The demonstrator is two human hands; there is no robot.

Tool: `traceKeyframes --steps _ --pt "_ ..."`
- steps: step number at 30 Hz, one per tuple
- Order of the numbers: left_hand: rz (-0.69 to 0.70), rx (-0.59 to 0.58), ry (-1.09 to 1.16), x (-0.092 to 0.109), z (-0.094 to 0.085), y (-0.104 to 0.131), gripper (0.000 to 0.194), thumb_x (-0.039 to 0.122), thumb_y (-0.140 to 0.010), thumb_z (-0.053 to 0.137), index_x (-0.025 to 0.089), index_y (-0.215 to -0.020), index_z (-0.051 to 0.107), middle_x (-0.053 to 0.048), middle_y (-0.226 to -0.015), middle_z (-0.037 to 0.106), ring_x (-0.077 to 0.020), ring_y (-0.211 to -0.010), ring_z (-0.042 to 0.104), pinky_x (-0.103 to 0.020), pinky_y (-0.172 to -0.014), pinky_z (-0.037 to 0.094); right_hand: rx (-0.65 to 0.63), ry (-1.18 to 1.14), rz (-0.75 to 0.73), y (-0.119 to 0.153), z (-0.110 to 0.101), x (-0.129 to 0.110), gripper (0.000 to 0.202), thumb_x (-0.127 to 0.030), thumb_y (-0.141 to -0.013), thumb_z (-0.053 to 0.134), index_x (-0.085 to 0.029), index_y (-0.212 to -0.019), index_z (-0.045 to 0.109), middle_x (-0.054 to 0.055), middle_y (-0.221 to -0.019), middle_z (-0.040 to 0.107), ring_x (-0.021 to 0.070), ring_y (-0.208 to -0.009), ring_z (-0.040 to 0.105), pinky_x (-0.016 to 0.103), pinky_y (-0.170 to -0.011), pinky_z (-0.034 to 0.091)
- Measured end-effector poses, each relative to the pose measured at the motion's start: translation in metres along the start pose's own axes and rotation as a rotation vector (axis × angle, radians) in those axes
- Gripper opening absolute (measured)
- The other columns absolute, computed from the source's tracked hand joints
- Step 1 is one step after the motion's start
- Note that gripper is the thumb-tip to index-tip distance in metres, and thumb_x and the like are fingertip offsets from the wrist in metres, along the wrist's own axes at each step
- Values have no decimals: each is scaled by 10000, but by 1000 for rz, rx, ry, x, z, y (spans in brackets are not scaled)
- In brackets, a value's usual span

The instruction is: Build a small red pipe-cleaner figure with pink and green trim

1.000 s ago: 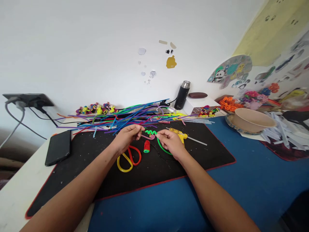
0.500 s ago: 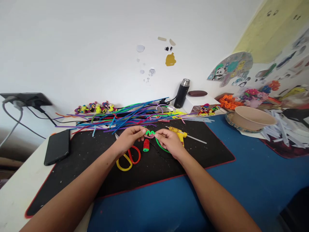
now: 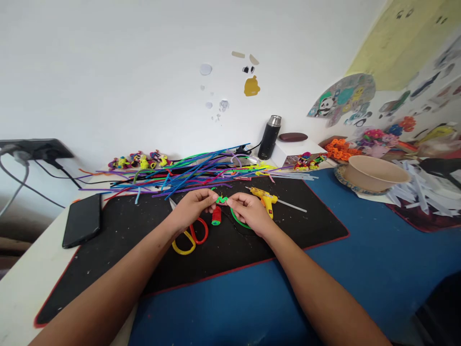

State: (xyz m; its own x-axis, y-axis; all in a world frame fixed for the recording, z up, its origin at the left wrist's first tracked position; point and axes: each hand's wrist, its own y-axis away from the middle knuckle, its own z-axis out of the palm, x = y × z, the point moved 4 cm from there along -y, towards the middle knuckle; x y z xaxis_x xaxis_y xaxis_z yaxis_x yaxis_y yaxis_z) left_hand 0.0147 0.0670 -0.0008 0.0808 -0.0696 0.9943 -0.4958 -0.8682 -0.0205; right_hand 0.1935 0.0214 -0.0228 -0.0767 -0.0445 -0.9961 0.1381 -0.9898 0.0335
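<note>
Between my two hands is a bent green pipe cleaner (image 3: 223, 200), wavy in the middle, with a bit of pink along its lower side. My left hand (image 3: 199, 205) pinches its left end between thumb and fingers. At the other end, my right hand (image 3: 250, 211) pinches it too, and a green length curves down beneath that hand. Just below the fingers stands a red coiled piece (image 3: 216, 216) with a green end. Scissors (image 3: 194, 236) with one yellow and one red handle lie under my left hand, their blades partly hidden. A yellow glue gun (image 3: 267, 199) lies behind my right hand.
Many coloured pipe cleaners (image 3: 194, 173) are heaped along the wall behind the black mat (image 3: 230, 259). A phone (image 3: 82, 220) lies at left. A black flask (image 3: 270, 138) stands at the back; a beige bowl (image 3: 378, 172) sits at right.
The wavy stretch of green pipe cleaner looks flatter and my hands are slightly closer together. The whole view has shifted a little; both hands keep their pinch.
</note>
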Motion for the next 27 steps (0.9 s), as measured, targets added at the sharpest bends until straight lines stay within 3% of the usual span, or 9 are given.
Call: traceKeyframes --steps 3,6,11,17,21,27 --pt "66 8 -73 5 -1 2 389 565 -861 757 189 -961 761 -61 -849 728 -206 -768 644 -314 -703 489 14 -4 -4 0 -1 0 411 -589 -805 771 -192 -843 668 -85 -515 449 74 -424 326 232 -421 207" --pt "234 44 -237 13 -1 5 375 471 -852 799 238 -1144 763 -91 -1115 751 -257 -991 673 -366 -869 516 11 -18 -1 0 -1 0 415 -593 -801 772 -192 -843 670 -88 -512 441 72 -423 311 231 -420 205" --pt "432 80 -510 17 4 10 188 394 -910 754 271 -1043 802 -81 -1004 768 -272 -979 661 -388 -907 480 -5 -14 3 1 0 -1 406 -578 -810 769 -183 -860 688 -84 -520 451 72 -427 324 231 -423 213" --pt "493 64 -574 17 4 11 151 358 -958 696 263 -1001 805 -87 -974 775 -263 -931 669 -372 -877 474 -20 23 10 1 0 -1 388 -564 -832 745 -181 -856 685 -80 -512 461 77 -424 337 232 -425 214" --pt "461 62 -599 12 1 9 176 388 -962 693 275 -1020 815 -77 -942 780 -256 -886 675 -358 -847 467 11 114 -27 -1 -2 2 352 -537 -865 715 -188 -893 693 -74 -524 473 94 -443 353 245 -453 241" --pt "367 -25 -718 1 -7 3 242 422 -967 666 269 -1090 806 -70 -977 782 -254 -910 681 -351 -850 476 101 566 -155 -1 -5 3 175 -330 -946 655 -200 -885 755 3 -726 686 141 -620 528 274 -607 358"
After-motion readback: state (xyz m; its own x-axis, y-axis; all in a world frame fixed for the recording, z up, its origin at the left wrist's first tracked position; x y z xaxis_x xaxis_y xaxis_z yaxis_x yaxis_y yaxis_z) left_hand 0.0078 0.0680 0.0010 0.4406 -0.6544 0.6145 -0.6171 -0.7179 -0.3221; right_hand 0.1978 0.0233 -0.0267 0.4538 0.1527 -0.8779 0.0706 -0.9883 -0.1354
